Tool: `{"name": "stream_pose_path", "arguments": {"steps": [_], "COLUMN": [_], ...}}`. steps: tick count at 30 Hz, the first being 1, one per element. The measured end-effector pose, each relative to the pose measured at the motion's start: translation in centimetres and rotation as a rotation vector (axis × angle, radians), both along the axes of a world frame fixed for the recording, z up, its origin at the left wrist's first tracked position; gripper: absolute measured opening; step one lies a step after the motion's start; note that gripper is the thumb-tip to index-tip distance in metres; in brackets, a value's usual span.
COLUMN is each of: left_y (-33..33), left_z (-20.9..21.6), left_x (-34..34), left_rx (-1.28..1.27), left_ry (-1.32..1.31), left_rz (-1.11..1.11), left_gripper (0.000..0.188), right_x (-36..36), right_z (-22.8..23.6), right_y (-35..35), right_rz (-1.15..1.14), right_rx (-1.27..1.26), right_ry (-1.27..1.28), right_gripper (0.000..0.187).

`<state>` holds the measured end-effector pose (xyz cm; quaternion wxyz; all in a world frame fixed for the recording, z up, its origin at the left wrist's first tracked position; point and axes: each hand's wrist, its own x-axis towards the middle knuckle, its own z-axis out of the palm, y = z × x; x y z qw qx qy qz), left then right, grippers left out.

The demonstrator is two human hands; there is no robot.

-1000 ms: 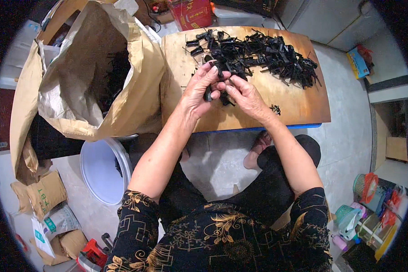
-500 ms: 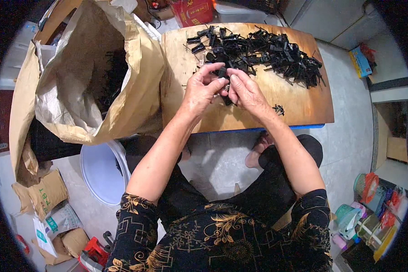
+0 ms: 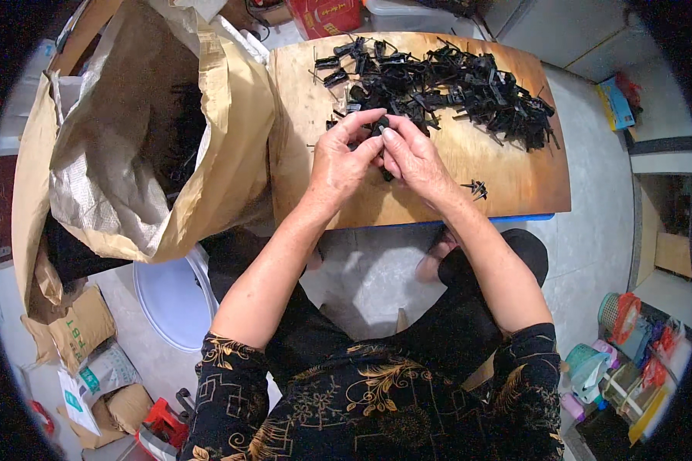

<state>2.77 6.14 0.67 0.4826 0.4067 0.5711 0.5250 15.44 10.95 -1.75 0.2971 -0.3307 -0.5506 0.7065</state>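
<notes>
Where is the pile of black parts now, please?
In the head view, the pile lies on the far half of the board, right of the sack, beyond the right hand.

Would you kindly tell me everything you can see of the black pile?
The pile is a loose, tangled heap of many small black pieces, some blocky, with thin rods sticking out at odd angles. They look like plastic, with slight glints. It lies across the far part of the wooden board, stretching toward the right, with a few pieces lying apart at its left end. The left hand and right hand show in front of its near edge; touch cannot be told.
</notes>
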Motion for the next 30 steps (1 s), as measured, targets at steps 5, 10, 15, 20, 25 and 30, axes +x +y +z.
{"name": "stream_pose_path", "arguments": {"steps": [5,10,15,20,25,30], "left_y": [-0.1,-0.1,-0.5,-0.5,-0.5,-1.1], "left_z": [-2.0,-1.8,-1.6,-2.7,-1.4,0.6], "left_x": [0.3,0.2,0.0,0.6,0.8,0.9], "left_rx": [0.144,0.149,0.159,0.134,0.182,0.067], "left_ry": [0.156,0.365,0.536,0.503,0.257,-0.132], "left_rz": [0.122,0.197,0.14,0.138,0.178,0.058], "left_gripper": [0.03,0.033,0.029,0.03,0.028,0.036], "right_x": [-0.7,-1.4,-1.1,-1.3,1.0,2.6], "right_z": [0.9,0.1,-1.5,-2.1,1.4,-1.1], "right_y": [-0.3,0.0,0.3,-0.5,0.2,0.1], "right_rz": [-0.009,-0.027,-0.033,-0.097,0.101,-0.038], "right_rx": [-0.057,0.026,0.244,0.225,-0.064,0.177], "right_ry": [-0.051,-0.089,-0.165,-0.129,-0.038,-0.193], "right_gripper": [0.031,0.03,0.026,0.024,0.029,0.031]}}
